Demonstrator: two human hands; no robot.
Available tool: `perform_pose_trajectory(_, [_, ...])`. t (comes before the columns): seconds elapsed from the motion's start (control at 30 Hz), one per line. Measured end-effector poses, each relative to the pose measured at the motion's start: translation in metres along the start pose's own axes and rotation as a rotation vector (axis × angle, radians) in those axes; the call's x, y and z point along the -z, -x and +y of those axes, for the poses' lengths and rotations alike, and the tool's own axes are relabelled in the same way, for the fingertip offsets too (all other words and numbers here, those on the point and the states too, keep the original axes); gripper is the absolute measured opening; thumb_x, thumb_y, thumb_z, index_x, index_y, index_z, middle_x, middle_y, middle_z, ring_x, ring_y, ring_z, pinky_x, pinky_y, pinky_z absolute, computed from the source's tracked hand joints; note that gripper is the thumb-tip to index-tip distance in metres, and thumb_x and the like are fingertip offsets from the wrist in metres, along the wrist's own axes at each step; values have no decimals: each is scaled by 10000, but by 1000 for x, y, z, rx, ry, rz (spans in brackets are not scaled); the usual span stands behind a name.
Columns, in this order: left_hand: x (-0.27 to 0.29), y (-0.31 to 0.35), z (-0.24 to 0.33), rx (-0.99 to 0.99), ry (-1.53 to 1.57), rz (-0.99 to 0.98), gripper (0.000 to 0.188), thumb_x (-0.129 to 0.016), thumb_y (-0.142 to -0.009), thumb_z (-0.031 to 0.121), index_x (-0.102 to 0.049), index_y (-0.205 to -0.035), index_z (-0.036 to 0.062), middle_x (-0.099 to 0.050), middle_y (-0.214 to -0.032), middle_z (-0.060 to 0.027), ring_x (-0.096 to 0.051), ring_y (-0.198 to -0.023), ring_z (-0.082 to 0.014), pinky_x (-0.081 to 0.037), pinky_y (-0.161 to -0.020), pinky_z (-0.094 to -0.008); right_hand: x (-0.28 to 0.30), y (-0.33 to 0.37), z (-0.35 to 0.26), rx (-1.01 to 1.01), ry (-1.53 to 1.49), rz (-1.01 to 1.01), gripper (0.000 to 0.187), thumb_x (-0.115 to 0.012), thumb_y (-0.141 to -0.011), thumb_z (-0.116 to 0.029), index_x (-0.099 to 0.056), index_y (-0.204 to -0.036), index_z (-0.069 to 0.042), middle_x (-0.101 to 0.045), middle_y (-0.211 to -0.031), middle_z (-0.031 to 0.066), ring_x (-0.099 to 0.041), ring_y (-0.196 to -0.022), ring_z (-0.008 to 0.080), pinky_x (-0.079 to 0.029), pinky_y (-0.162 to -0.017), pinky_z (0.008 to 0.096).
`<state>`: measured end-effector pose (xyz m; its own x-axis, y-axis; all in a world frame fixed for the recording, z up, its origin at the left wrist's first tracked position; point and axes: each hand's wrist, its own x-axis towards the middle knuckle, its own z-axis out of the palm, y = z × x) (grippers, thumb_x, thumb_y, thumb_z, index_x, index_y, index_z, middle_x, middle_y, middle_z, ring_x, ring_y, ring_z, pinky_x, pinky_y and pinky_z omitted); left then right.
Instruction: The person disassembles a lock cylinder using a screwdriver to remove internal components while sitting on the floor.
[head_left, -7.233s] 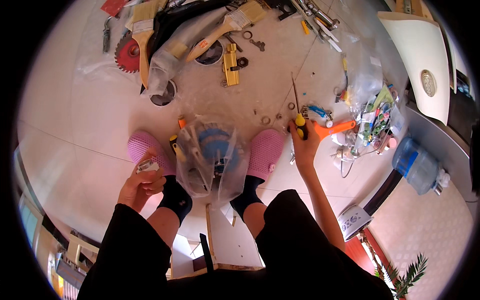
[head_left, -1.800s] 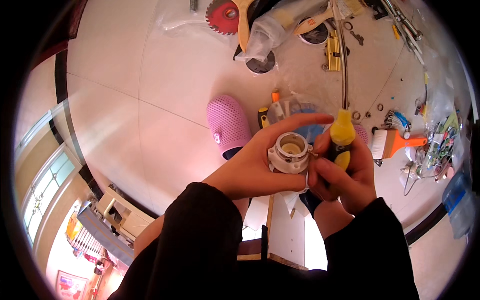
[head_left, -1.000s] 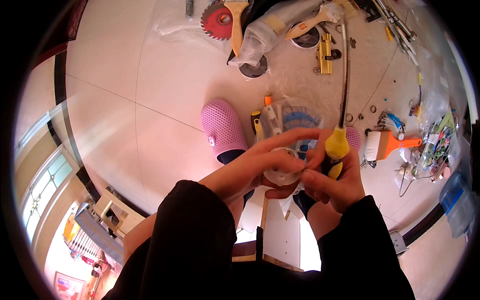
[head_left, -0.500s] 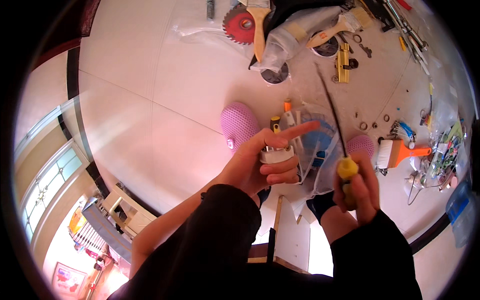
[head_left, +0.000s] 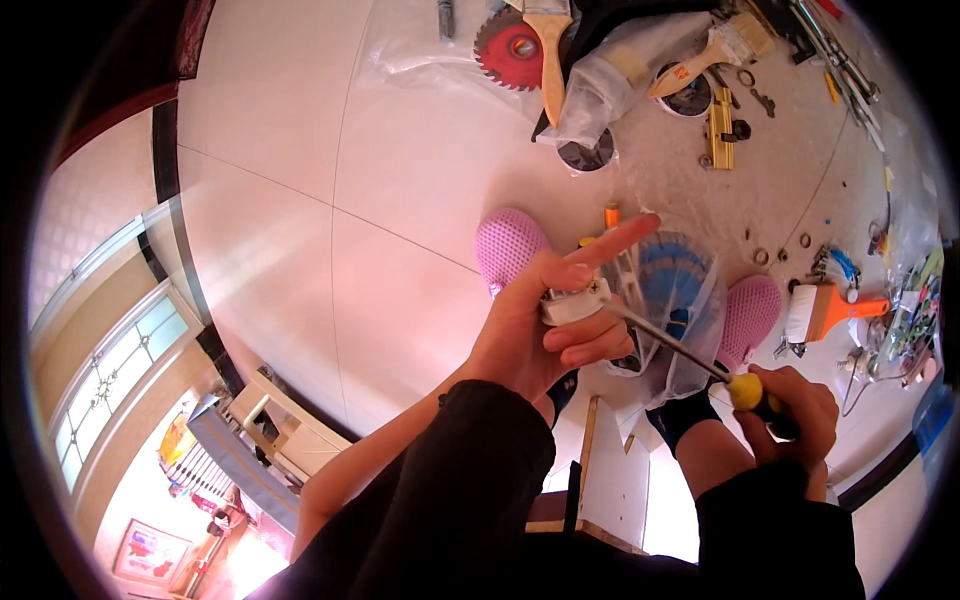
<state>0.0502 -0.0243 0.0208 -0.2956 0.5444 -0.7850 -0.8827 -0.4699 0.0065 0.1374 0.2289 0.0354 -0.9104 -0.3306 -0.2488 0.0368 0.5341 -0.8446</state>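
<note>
My left hand (head_left: 520,325) is closed around a small white plastic fitting (head_left: 572,306) with a metal screw showing on top; its index finger points out past the piece. In my right hand (head_left: 808,408) is a screwdriver (head_left: 745,391) with a yellow and black handle, gripped by that handle. Its long metal shaft slants up and left, and the tip end meets the right side of the white fitting. Whether the tip sits in a screw cannot be made out. Beneath the hands lies a clear plastic bag (head_left: 705,290) with blue things in it.
My feet in pink slippers (head_left: 512,248) flank the bag. Farther off lie a red saw blade (head_left: 518,47), wooden-handled brushes (head_left: 553,75) and a brass lock cylinder (head_left: 720,130). An orange-handled brush (head_left: 825,310) is at the right. A low wooden stool (head_left: 610,480) is beneath me.
The screwdriver has swung from pointing upward to pointing left, its tip now at the white fitting. My right hand has moved right and down. The view has shifted slightly.
</note>
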Motion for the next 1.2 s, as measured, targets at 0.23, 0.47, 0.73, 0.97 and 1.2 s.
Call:
perform_pose_trajectory(0.23, [-5, 6, 1, -50, -150, 30, 701, -412, -752, 225, -307, -1414, 22, -299, -397, 69, -331, -369, -70, -354, -622, -207, 0, 11, -5, -75, 102, 162, 441, -754, -575, 13, -629, -998, -11, -656, -759, 123, -628, -651, 225, -450, -601, 271])
perform_pose_trajectory(0.47, [-13, 9, -3, -82, -253, 140, 697, -496, -691, 220, -416, -1343, -16, -319, -408, 55, -337, -368, -70, -352, -603, -199, 8, 16, -9, -30, 218, 152, 474, -766, -556, 41, -641, -1013, 9, -659, -772, 133, -637, -676, 218, -454, -619, 276])
perform_pose_trajectory(0.73, [-6, 2, -7, -96, -221, 100, 733, -543, -676, 200, -394, -1357, -25, -417, -464, 28, -353, -369, -53, -365, -463, -171, 10, 14, -10, 11, 281, 102, 501, -779, -546, 42, -642, -1028, 24, -667, -800, 131, -642, -684, 212, -462, -609, 269])
perform_pose_trajectory(0.97, [-3, -2, -9, -96, -253, 79, 707, -564, -701, 228, -415, -1346, -20, -427, -487, 24, -361, -372, -47, -373, -449, -175, 13, 22, -12, -85, 261, 129, 483, -763, -553, 73, -653, -1022, 27, -666, -809, 145, -641, -675, 208, -482, -617, 265])
perform_pose_trajectory(1.2, [-5, 4, -6, -59, -290, 104, 660, -592, -704, 228, -472, -1322, 31, -408, -487, 31, -377, -397, -62, -368, -478, -189, 20, 21, -6, -3, 270, 64, 474, -800, -627, -5, -636, -1070, 22, -670, -817, 147, -675, -695, 204, -520, -592, 248])
